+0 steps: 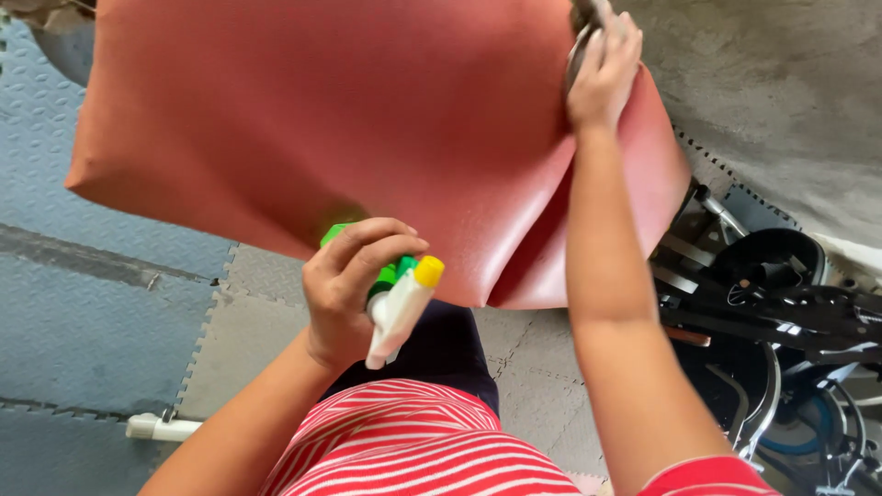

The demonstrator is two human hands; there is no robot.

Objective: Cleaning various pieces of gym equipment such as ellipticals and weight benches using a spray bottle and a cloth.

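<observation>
Left hand closes its grip around a spray bottle with green trigger and yellow nozzle, held just below a red-brown padded cushion. Right hand presses a dark cloth against the cushion's upper edge, fingers curled. Black metal frame parts lie to the right on grey foam floor mats

You have a single view, from the camera on your head, looking steeply down past your striped shirt toward the floor mats. It sits close: your forearms fill the lower frame, and the red cushion spans most of the upper half. With no second view, nothing is shared between cameras.
</observation>
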